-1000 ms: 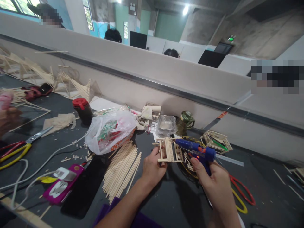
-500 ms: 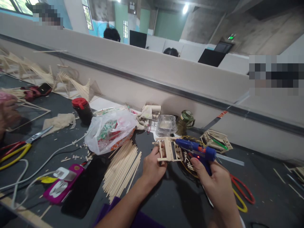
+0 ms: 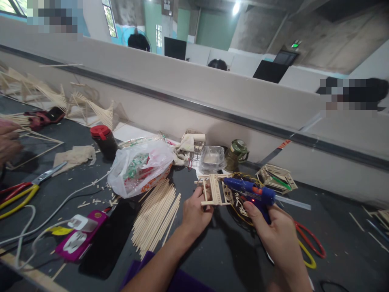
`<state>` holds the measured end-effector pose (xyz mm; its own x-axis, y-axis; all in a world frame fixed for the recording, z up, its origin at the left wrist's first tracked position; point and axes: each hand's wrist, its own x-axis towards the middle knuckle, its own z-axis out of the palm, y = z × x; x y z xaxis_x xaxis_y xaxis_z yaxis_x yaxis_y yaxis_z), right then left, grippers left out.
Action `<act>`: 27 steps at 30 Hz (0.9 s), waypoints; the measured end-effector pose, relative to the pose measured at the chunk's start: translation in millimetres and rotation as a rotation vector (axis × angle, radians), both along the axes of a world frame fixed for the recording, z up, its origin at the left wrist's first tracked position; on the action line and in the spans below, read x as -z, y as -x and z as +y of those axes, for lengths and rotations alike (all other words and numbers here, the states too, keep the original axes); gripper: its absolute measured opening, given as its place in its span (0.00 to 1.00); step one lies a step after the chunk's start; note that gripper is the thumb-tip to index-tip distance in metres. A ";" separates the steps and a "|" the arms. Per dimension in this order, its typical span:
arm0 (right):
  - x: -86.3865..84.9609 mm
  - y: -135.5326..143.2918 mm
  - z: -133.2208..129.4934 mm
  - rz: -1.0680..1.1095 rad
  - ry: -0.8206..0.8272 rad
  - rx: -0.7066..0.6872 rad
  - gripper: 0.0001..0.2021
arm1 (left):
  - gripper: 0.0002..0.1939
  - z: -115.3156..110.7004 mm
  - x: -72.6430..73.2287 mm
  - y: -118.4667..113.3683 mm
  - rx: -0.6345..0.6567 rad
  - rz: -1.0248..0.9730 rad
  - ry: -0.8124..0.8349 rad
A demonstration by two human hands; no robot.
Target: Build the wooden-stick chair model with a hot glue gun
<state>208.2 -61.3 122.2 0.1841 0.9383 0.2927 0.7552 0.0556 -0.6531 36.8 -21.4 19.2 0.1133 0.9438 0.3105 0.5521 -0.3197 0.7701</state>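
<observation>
Two bare hands work over the dark tabletop [image 3: 234, 259]. The left hand [image 3: 197, 211] grasps a small wooden-stick frame [image 3: 215, 190] by its left side, fingertips partly hidden behind the sticks. The right hand [image 3: 275, 235] is closed around the grip of a blue hot glue gun [image 3: 252, 190] (a red light glows on its body), whose nozzle points left at the frame's upper right part; whether the tip touches the wood, I cannot tell.

Loose wooden sticks [image 3: 156, 215] lie in a spread bundle left of the held frame, between it and a black phone [image 3: 106, 241]. Beyond them sits a white plastic bag [image 3: 138, 170], just beside a red-lidded jar [image 3: 105, 142]. A green-lidded bottle [image 3: 236, 154] stands behind the gun, while a second stick structure [image 3: 276, 178], holding a green pen [image 3: 281, 182], rests to its right. Red-and-yellow scissors [image 3: 316, 243] lie partly behind the right hand.
</observation>
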 end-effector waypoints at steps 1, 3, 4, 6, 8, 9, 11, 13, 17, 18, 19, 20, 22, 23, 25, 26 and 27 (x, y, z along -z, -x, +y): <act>0.3 -0.3 -0.2 -0.002 0.003 -0.004 0.23 | 0.14 -0.1 -0.5 0.1 0.000 -0.001 0.003; 0.6 -0.6 -0.5 -0.005 0.005 -0.012 0.23 | 0.13 -0.3 -1.3 0.1 -0.002 -0.004 0.008; 0.5 -0.5 -0.6 -0.007 0.005 -0.014 0.23 | 0.13 -0.4 -1.6 0.2 -0.004 -0.006 0.010; 0.1 -0.1 -0.8 -0.011 0.002 -0.014 0.23 | 0.13 -0.6 -1.9 0.2 -0.010 -0.008 0.017; -0.3 0.4 -0.9 -0.014 -0.007 -0.011 0.23 | 0.12 -0.8 -1.9 0.4 -0.012 -0.007 0.019; -0.4 0.5 -0.9 -0.013 -0.012 -0.011 0.23 | 0.12 -0.9 -1.8 0.5 -0.011 -0.008 0.019; -0.5 0.3 -1.0 -0.010 -0.015 -0.014 0.23 | 0.13 -0.8 -1.7 0.7 -0.007 -0.015 0.021; -0.6 -0.1 -1.1 -0.007 -0.005 -0.019 0.23 | 0.13 -0.4 -1.8 0.9 -0.003 -0.022 0.024; -1.0 -0.6 -1.7 -0.007 0.003 -0.020 0.23 | 0.13 0.3 -2.7 1.3 -0.008 -0.029 0.018; -1.2 -0.6 -1.8 -0.006 0.004 -0.020 0.23 | 0.12 0.2 -3.0 1.3 -0.010 -0.033 0.016; -1.4 -0.6 -2.0 -0.006 0.005 -0.019 0.23 | 0.12 0.0 -3.3 1.4 -0.011 -0.037 0.014; -1.6 -0.6 -2.1 -0.007 0.007 -0.018 0.23 | 0.12 -0.2 -3.5 1.5 -0.011 -0.042 0.013; -2.0 -0.8 -2.4 -0.010 0.010 -0.017 0.23 | 0.13 -0.7 -3.7 1.5 -0.010 -0.052 0.010; -2.1 -1.0 -2.5 -0.013 0.011 -0.017 0.23 | 0.13 -0.9 -3.7 1.5 -0.009 -0.056 0.009; -2.0 -1.6 -2.8 -0.017 0.011 -0.021 0.23 | 0.13 -1.1 -3.5 1.4 -0.008 -0.059 0.008; -1.9 -2.0 -3.0 -0.017 0.011 -0.024 0.23 | 0.13 -1.0 -3.3 1.4 -0.008 -0.059 0.009; -1.8 -2.3 -3.2 -0.017 0.009 -0.026 0.22 | 0.13 -0.9 -3.2 1.4 -0.010 -0.057 0.011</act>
